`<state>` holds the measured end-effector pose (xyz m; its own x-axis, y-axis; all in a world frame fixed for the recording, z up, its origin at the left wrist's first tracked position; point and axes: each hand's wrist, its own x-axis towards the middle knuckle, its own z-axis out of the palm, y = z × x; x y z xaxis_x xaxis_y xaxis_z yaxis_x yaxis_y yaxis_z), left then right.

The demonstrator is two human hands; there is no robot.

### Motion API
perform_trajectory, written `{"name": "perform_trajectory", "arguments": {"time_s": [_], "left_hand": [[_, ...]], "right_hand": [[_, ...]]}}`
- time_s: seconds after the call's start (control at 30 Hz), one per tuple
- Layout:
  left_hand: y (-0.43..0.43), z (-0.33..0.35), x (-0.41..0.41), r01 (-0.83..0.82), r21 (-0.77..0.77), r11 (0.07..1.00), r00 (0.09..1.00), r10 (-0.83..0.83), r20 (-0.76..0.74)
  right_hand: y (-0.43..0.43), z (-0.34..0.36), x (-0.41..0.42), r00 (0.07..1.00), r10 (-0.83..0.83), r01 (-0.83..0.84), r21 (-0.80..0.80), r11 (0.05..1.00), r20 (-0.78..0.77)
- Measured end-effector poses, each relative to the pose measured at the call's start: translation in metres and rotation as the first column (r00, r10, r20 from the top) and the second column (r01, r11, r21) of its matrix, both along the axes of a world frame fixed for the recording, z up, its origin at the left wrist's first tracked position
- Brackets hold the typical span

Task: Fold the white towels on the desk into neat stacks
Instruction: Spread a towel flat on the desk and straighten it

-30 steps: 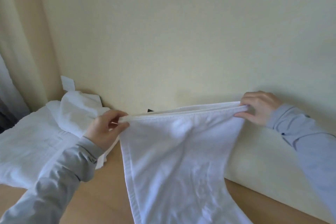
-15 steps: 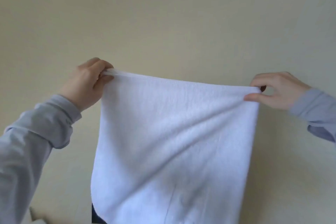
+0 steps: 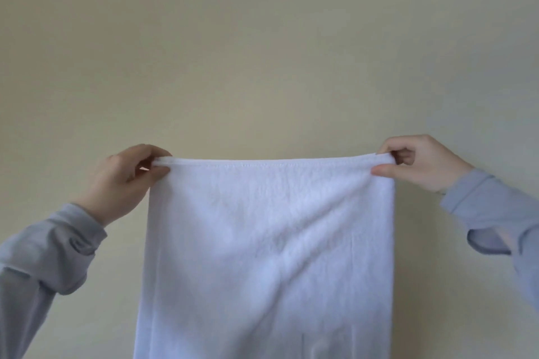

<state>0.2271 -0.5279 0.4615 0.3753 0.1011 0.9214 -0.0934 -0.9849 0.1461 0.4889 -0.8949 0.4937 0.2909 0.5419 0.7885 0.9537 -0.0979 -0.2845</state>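
A white towel (image 3: pixel 268 242) hangs in the air in front of a plain wall, stretched flat by its top hem. My left hand (image 3: pixel 125 181) pinches the top left corner. My right hand (image 3: pixel 417 160) pinches the top right corner between thumb and fingers. The top edge runs nearly level between the two hands. The towel's lower end runs out of the bottom of the frame. The desk and the other towels are out of view.
A bare cream wall (image 3: pixel 262 52) fills the whole background behind the towel. Grey sleeves cover both forearms at the left and right edges.
Both hands lifted the towel up off the desk and pulled it taut. The view tilted up, so the desk and the towel pile on the left dropped out of sight.
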Motion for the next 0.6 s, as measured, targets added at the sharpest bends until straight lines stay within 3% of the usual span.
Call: {"name": "perform_trajectory", "arguments": {"time_s": [0.1,0.13,0.2,0.23,0.33,0.4,0.53,0.6], "left_hand": [[0.000,0.020,-0.015,0.047,0.142,0.989,0.993,-0.062,0.104],[0.001,0.024,-0.015,0.006,0.189,0.982,0.995,-0.024,0.095],[0.001,0.019,-0.004,-0.125,0.254,0.959,0.992,0.125,0.016],[0.004,0.012,0.003,-0.156,0.267,0.951,0.987,0.162,-0.001],[0.013,0.003,0.006,-0.100,0.225,0.969,0.995,0.101,0.007],[0.016,0.005,-0.002,-0.080,0.206,0.975,0.996,0.085,-0.018],[0.009,0.022,-0.009,-0.086,0.163,0.983,0.996,0.079,0.050],[0.006,0.022,-0.008,-0.163,0.239,0.957,0.985,0.170,-0.007]], "right_hand": [[-0.019,0.004,-0.001,0.986,0.141,-0.151,0.133,0.979,0.085],[-0.018,0.003,-0.001,0.987,0.113,-0.126,0.109,0.986,0.114],[-0.006,-0.007,0.002,0.992,-0.014,0.025,-0.088,0.996,0.122],[-0.001,-0.011,0.005,0.994,-0.043,0.055,-0.122,0.991,0.099],[0.001,-0.008,0.011,0.996,-0.033,0.033,0.007,0.999,0.078],[-0.006,-0.008,0.011,0.996,-0.043,0.046,-0.032,0.998,0.076],[-0.002,0.001,0.007,0.988,-0.057,0.045,0.084,0.995,0.147],[0.003,0.001,0.002,0.983,-0.097,0.111,-0.086,0.990,0.154]]}}
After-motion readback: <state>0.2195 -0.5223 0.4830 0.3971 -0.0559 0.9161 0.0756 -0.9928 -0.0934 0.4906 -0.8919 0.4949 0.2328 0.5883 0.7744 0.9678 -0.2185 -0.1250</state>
